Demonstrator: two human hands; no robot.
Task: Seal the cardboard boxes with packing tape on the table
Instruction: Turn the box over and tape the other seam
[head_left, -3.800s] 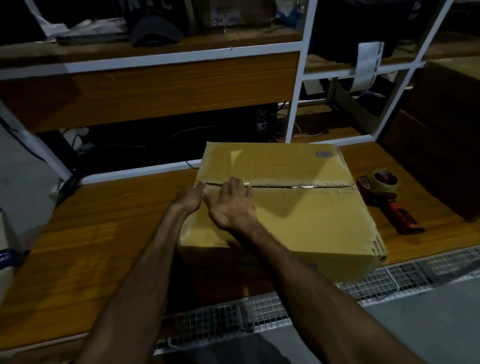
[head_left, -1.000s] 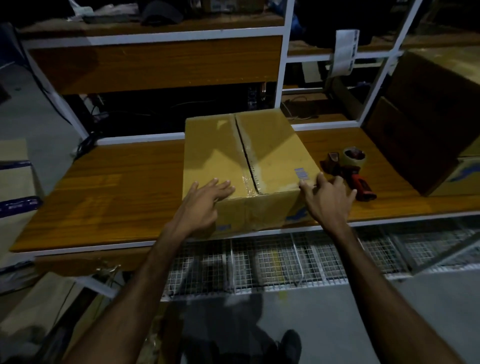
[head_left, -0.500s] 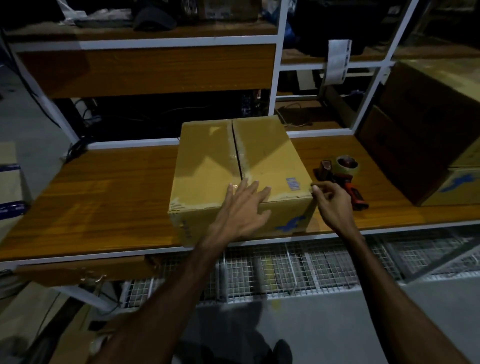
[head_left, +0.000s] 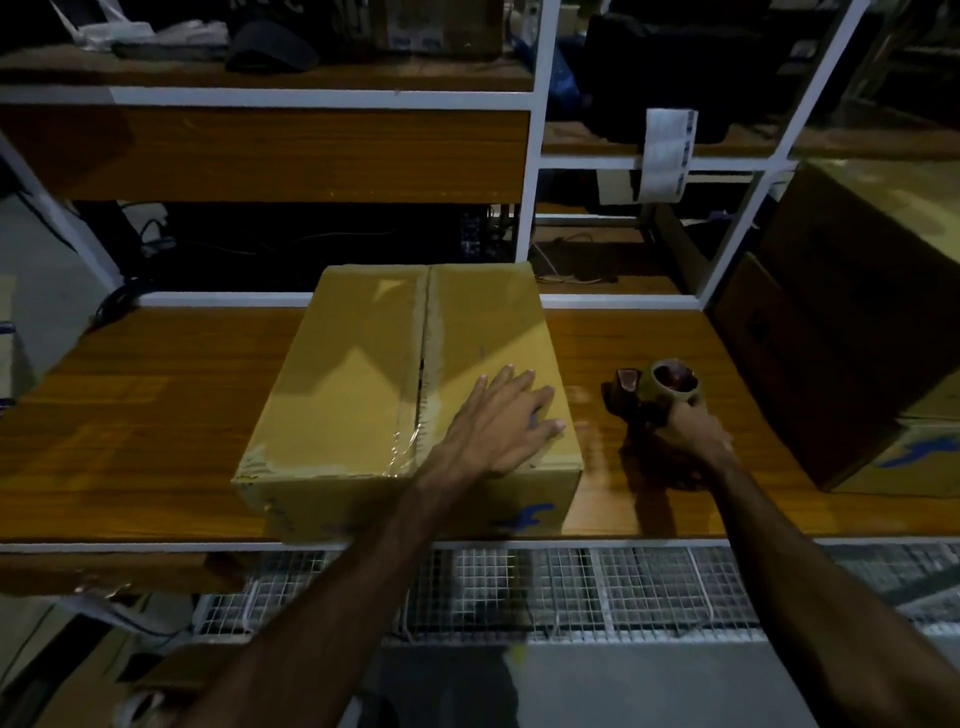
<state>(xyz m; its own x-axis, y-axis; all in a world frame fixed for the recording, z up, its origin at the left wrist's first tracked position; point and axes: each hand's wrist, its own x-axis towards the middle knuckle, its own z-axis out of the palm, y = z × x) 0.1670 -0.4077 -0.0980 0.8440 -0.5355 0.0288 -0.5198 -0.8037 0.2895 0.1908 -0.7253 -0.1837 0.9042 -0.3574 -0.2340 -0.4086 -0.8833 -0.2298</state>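
Left hand (head_left: 506, 421) lies flat, fingers spread, on the box (head_left: 410, 395); right hand (head_left: 693, 434) grips the tape dispenser (head_left: 657, 389) at 3 o'clock. Mid-table (head_left: 140, 415), the brown box's taped seam runs 12 to 6, tape wrinkled near its front edge.

Dim room: white-framed wooden shelving (head_left: 270, 156) behind a wooden table (head_left: 140, 415), wire-mesh rack (head_left: 571, 587) below.

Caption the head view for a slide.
Left hand flat on cardboard box; right hand grips tape dispenser.
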